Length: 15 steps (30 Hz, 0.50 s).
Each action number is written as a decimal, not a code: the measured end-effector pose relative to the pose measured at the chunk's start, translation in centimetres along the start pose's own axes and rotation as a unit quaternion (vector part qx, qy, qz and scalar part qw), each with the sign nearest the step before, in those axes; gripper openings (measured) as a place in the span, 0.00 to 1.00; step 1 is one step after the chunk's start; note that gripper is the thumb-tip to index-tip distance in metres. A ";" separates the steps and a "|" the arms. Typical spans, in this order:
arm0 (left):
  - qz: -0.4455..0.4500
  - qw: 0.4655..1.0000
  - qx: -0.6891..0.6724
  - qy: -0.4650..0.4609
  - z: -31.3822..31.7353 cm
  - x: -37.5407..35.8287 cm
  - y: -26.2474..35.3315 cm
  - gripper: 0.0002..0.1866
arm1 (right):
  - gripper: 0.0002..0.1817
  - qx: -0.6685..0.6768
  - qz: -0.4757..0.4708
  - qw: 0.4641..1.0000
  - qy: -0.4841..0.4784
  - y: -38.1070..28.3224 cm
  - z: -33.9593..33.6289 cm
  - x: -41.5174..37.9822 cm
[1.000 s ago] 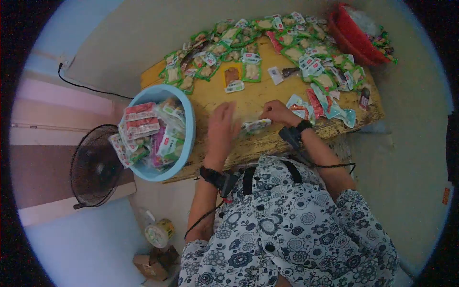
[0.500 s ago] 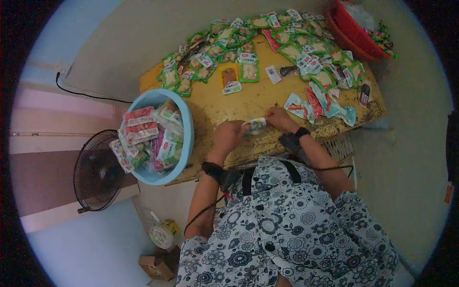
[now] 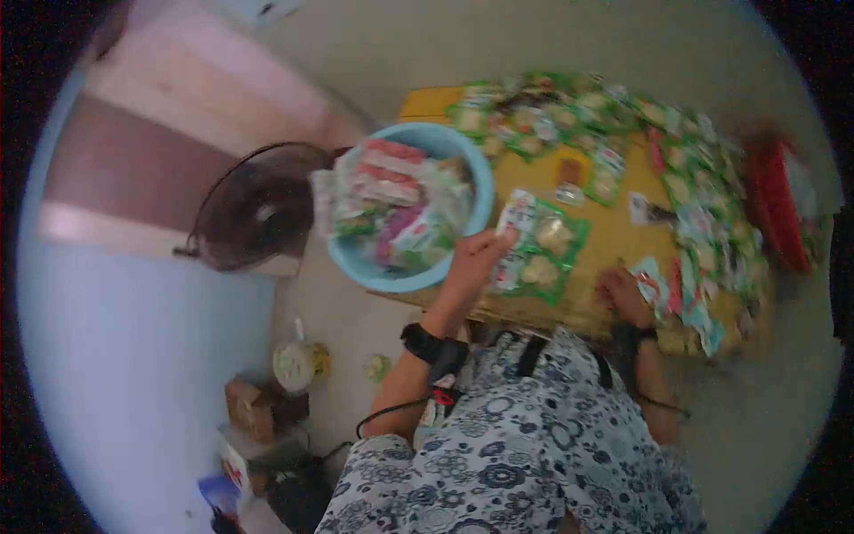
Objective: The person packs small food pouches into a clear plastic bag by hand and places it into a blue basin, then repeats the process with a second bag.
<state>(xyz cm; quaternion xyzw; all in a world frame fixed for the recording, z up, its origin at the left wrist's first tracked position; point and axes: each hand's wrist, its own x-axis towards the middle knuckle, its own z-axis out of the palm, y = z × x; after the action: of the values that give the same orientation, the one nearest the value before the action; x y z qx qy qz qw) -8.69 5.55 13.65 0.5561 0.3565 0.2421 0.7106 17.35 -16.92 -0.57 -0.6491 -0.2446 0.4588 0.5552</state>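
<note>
My left hand [image 3: 479, 256] is closed on the edge of a green-bordered clear food packet [image 3: 553, 233] with pale round pieces inside and a white printed label strip. The packet looks like two joined pouches, raised over the table's front left part, just right of the blue tub [image 3: 485, 178]. My right hand [image 3: 621, 292] is low over the table's front edge, its fingers loosely bent and apart, with no object visible in them. Close to its right lie teal and red packets [image 3: 654, 287]. Motion blur hides the print.
Mixed packets fill the tub. On the yellow table [image 3: 614, 233], many green packets [image 3: 534, 120] line the back and right side, near an orange-brown packet [image 3: 570, 174]. A red basin [image 3: 783, 209] stands at the far right. A black fan [image 3: 262, 214] is left of the tub.
The view has swung left, so the table appears farther right. My left hand now holds the green packet near the tub, and my right hand has come away from the packet both hands were touching.
</note>
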 end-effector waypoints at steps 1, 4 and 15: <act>0.024 1.000 -0.001 0.014 -1.4 -0.2 0.8 0.15 | 0.06 -0.003 0.031 0.999 0.017 -0.8 0.2 -0.3; 0.019 0.993 0.021 0.115 -2.8 -1.8 5.6 0.14 | 0.06 -0.089 0.024 0.995 0.042 4.1 -3.3 1.3; 0.062 0.910 0.171 0.373 -22.0 -2.8 3.1 0.17 | 0.08 0.015 0.037 0.999 0.005 0.8 -1.1 -0.6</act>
<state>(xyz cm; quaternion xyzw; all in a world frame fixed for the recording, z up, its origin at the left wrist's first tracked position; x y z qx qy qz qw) -27.41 17.87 14.54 0.5595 0.5964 0.4109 0.4031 17.89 -18.14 -1.16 -0.6515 -0.2104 0.4796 0.5490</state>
